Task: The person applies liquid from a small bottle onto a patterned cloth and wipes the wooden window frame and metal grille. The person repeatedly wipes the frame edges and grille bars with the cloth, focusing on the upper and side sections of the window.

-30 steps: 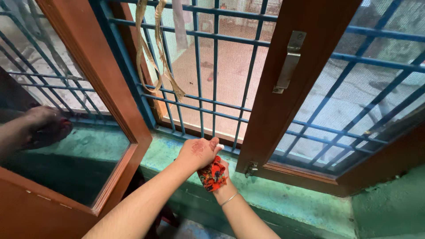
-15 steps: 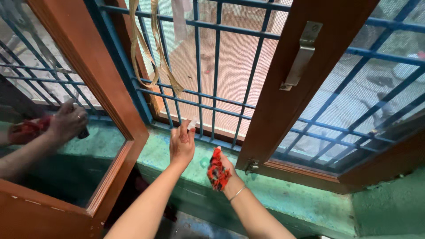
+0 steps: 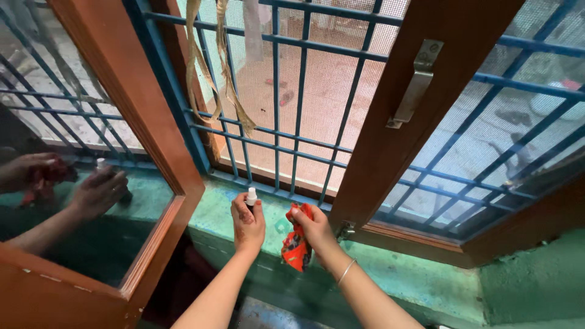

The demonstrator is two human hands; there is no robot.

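Observation:
My left hand (image 3: 247, 224) grips a small spray bottle with a white cap (image 3: 251, 197), held upright over the green window sill (image 3: 390, 277). My right hand (image 3: 315, 229) holds a crumpled red-orange cloth (image 3: 296, 247) just to the right of the bottle. Both hands hover close to the blue metal window grille (image 3: 298, 140), in front of the open middle section. The bottle's body is hidden inside my fist.
A brown wooden window sash with glass (image 3: 91, 201) swings open at the left and reflects my hands. Another open sash with a metal handle (image 3: 416, 82) stands at the right. A frayed tan strip (image 3: 220, 79) hangs from the grille. Mesh screen lies behind the bars.
My hands were together with the cloth on the sill, then parted. The left hand now holds the spray bottle upright, and the right hand has lifted the cloth beside it.

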